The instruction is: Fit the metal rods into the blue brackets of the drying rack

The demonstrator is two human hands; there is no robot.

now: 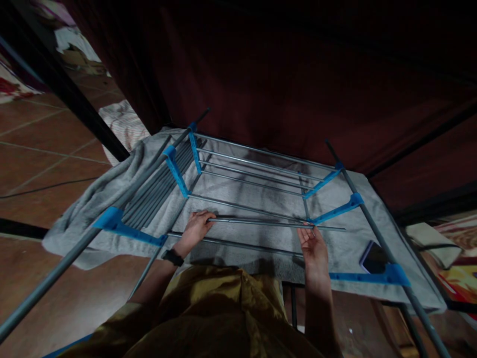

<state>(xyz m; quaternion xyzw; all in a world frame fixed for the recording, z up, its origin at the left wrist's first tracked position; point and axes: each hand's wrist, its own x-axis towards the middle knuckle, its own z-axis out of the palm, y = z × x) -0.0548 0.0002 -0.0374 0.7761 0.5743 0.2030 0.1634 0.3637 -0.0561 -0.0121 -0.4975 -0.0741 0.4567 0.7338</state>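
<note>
A thin grey metal rod (257,222) runs crosswise between my hands inside a partly assembled rack of grey tubes and blue plastic brackets. My left hand (197,229) is closed around the rod's left end. Palm up, my right hand (313,244) has its fingers closed on it farther right, and the rod's free end sticks out beyond them. Right above that hand is a blue bracket (337,210) on the right upright tube (374,226). At the left, another blue bracket (136,233) joins the left upright tube (139,186). Several crossbars (253,184) span the rack's far part.
A grey blanket (238,256) lies under the rack. Several loose rods (160,186) rest on it at the left. A phone (374,258) lies near the right upright. Behind hangs a dark red curtain (279,99); tiled floor (37,144) shows at the left.
</note>
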